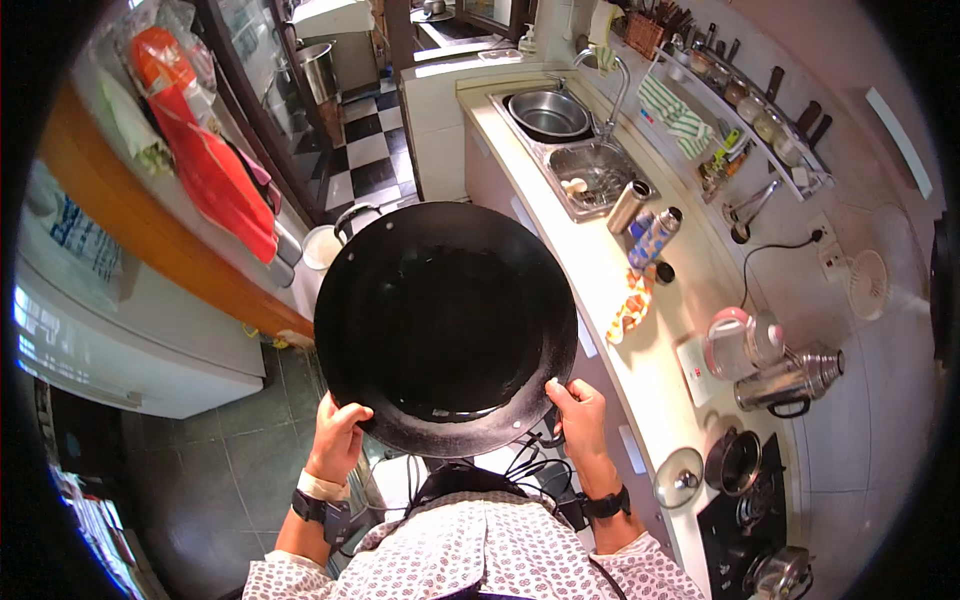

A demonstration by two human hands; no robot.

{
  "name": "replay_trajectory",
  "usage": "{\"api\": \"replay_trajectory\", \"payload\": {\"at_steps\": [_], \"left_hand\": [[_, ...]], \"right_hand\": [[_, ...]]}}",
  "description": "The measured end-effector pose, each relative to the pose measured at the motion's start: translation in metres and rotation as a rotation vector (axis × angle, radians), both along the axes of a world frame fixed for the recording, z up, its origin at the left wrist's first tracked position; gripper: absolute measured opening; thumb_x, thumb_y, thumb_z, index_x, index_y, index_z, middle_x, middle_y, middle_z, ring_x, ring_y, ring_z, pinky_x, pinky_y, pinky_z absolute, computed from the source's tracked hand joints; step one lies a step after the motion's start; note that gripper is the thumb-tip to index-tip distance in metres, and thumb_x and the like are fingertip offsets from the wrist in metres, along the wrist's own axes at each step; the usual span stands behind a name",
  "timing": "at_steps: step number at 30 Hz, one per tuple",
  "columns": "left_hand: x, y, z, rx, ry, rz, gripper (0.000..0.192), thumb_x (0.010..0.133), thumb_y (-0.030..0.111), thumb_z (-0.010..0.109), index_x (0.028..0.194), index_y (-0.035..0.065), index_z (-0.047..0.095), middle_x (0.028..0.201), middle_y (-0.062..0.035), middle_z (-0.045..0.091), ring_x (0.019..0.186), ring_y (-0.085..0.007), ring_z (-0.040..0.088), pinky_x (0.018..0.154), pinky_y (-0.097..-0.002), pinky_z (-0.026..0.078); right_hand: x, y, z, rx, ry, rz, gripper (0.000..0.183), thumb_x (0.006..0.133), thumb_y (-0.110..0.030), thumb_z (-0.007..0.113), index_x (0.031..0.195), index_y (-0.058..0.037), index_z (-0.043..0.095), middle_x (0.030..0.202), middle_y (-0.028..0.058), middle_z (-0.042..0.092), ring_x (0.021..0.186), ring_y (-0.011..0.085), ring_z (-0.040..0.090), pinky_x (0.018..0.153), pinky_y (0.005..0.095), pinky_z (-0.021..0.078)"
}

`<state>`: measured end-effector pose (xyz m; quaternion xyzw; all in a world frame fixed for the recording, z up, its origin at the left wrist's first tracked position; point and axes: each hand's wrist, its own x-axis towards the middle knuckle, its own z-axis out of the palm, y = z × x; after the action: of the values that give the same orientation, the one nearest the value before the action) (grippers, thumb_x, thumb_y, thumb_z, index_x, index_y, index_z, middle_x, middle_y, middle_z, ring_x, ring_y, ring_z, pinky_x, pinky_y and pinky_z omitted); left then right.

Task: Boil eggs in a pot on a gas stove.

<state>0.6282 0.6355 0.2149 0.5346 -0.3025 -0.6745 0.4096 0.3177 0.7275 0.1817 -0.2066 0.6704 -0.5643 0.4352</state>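
In front of my body I hold a large black wok by both sides, its wide inside facing up at me. My left hand grips the near left rim, thumb on top and fingers hidden underneath. On the near right, my right hand is closed at the rim beside a dark loop handle, with the thumb on the rim. Another loop handle sticks out at the far left. A little liquid or a wet shine shows along the near inside edge.
Along the right runs a counter with a double sink, a steel basin, bottles, a glass kettle, a glass lid and a gas stove. A white refrigerator and red apron are left. A white bucket stands beyond the wok.
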Motion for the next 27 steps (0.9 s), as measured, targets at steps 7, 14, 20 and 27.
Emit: {"api": "replay_trajectory", "payload": {"at_steps": [7, 14, 20, 27], "left_hand": [[-0.044, -0.087, -0.002, 0.027, -0.019, 0.039, 0.031, 0.077, -0.004, 0.059, 0.105, 0.0074, 0.060, 0.087, 0.0042, 0.061, 0.064, -0.0027, 0.052, 0.046, -0.0163, 0.033], [-0.081, -0.195, 0.003, 0.005, 0.002, -0.011, 0.031, 0.077, -0.004, 0.058, 0.106, 0.0075, 0.060, 0.088, 0.0035, 0.062, 0.068, -0.0030, 0.054, 0.053, -0.0165, 0.037], [-0.103, -0.301, 0.006, 0.008, -0.028, -0.064, 0.031, 0.078, -0.003, 0.060, 0.107, 0.0080, 0.059, 0.084, 0.0044, 0.060, 0.066, -0.0030, 0.053, 0.053, -0.0164, 0.036], [-0.128, -0.428, 0.002, -0.019, -0.088, -0.201, 0.024, 0.079, 0.000, 0.062, 0.098, 0.0136, 0.061, 0.080, 0.0085, 0.058, 0.057, 0.0009, 0.046, 0.046, -0.0146, 0.028]], "right_hand": [[-0.055, -0.103, -0.017, 0.013, -0.059, 0.054, 0.032, 0.089, -0.017, 0.072, 0.064, -0.0058, 0.054, 0.058, -0.0049, 0.049, 0.045, 0.0030, 0.042, 0.038, 0.0218, 0.0342], [-0.086, -0.199, -0.029, 0.004, -0.061, 0.017, 0.035, 0.089, -0.017, 0.072, 0.062, -0.0082, 0.051, 0.056, -0.0047, 0.046, 0.042, 0.0039, 0.040, 0.036, 0.0225, 0.0328], [-0.097, -0.283, -0.037, 0.002, -0.078, -0.056, 0.035, 0.089, -0.015, 0.071, 0.062, -0.0105, 0.050, 0.055, -0.0047, 0.046, 0.041, 0.0045, 0.040, 0.035, 0.0221, 0.0322], [-0.111, -0.370, -0.044, 0.002, -0.048, -0.181, 0.032, 0.088, -0.016, 0.071, 0.063, -0.0078, 0.053, 0.056, -0.0029, 0.048, 0.038, 0.0062, 0.040, 0.034, 0.0222, 0.0333]]}}
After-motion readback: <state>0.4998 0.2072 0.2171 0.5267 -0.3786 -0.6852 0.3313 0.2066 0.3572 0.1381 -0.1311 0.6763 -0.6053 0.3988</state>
